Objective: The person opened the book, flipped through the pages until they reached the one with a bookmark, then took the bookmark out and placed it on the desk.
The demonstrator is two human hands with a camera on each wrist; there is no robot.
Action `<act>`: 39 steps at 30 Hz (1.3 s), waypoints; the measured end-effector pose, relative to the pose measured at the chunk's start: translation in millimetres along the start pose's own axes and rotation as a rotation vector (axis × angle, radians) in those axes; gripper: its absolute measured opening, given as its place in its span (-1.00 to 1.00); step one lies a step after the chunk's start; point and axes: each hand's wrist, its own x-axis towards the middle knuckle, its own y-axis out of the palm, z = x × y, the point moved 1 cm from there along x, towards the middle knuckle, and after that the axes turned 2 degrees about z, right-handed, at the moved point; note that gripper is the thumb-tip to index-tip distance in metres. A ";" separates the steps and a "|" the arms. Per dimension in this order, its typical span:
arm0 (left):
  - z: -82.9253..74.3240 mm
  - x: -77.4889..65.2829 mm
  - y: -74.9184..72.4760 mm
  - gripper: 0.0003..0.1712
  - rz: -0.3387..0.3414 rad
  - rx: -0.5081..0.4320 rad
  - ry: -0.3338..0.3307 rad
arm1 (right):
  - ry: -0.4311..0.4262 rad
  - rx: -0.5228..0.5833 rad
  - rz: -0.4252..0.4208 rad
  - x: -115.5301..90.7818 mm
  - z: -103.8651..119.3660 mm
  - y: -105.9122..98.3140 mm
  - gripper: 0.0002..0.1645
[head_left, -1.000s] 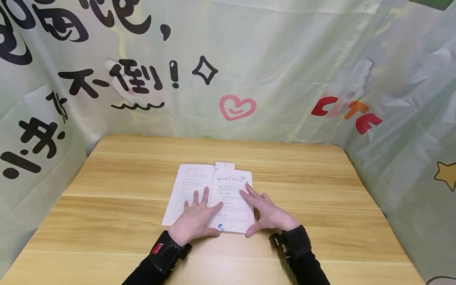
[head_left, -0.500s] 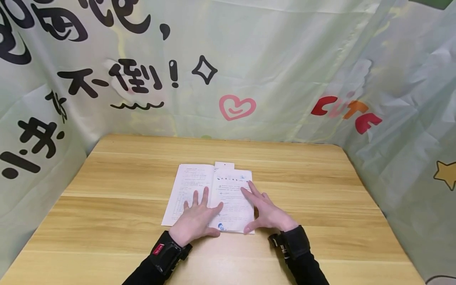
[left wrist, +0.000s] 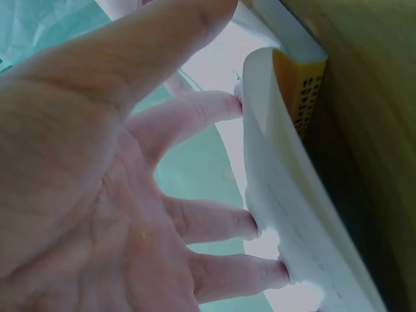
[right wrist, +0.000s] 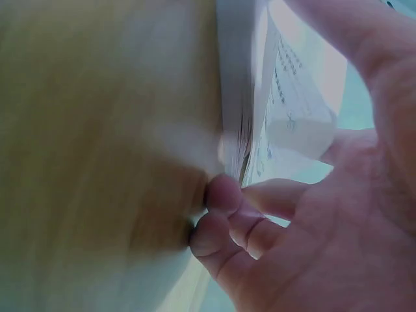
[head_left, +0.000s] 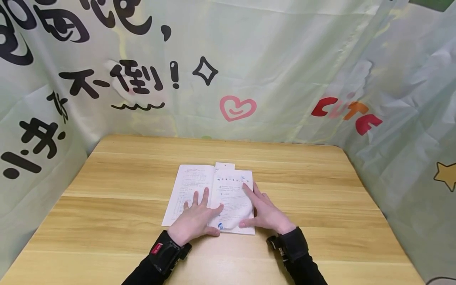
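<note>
An open book (head_left: 194, 178) lies on the wooden table, its printed right page (head_left: 233, 194) bowed up near the lower right corner. My left hand (head_left: 194, 221) rests over the fold with fingers spread, fingertips pressing on the pages; in the left wrist view the left half (left wrist: 305, 214) curves up from the table beside the spine. At the book's right edge, my right hand (head_left: 268, 213) holds the loose page between thumb and forefinger, bending it inward. The right wrist view has the page block (right wrist: 235, 78) edge-on, with two other fingertips down at the table.
A small white card (head_left: 225, 165) sticks out past the book's top edge. The wooden table (head_left: 313, 178) runs back to a pale printed curtain (head_left: 285, 71) that hangs behind and at both sides.
My right thumb has slid left and a little up, lifting and curling the right page's lower corner so the sheet beneath shows. My left hand stays in place.
</note>
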 end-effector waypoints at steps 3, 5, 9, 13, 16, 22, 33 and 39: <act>1.8 -0.2 -1.2 -0.22 0.006 -0.009 0.000 | -0.023 -0.003 -0.045 -0.2 1.5 -0.5 0.40; 2.2 0.0 -2.6 -0.28 -0.005 -0.015 -0.002 | -0.043 0.002 -0.075 -0.1 2.7 -1.8 0.42; -0.7 1.9 -3.7 -0.27 -0.057 -0.005 -0.003 | -0.069 0.018 -0.102 0.2 3.3 -4.9 0.53; -5.1 4.5 -3.1 -0.35 -0.139 -0.008 -0.029 | -0.040 0.036 -0.081 0.1 1.8 -5.7 0.68; -5.8 4.7 -3.2 -0.48 -0.222 -0.037 -0.039 | -0.046 0.025 -0.053 -0.3 1.5 -5.0 0.73; 1.2 0.3 -16.8 -0.46 -0.408 -0.183 -0.049 | -0.067 -0.004 -0.012 -1.9 2.3 -4.1 0.65; 33.0 -12.0 -40.2 -0.13 -0.470 -0.154 -0.195 | -0.056 -0.027 0.071 -4.1 1.9 -4.0 0.51; 41.6 -19.8 -44.1 -0.17 -0.309 -0.146 -0.277 | -0.044 -0.049 0.101 -3.8 0.8 -3.3 0.51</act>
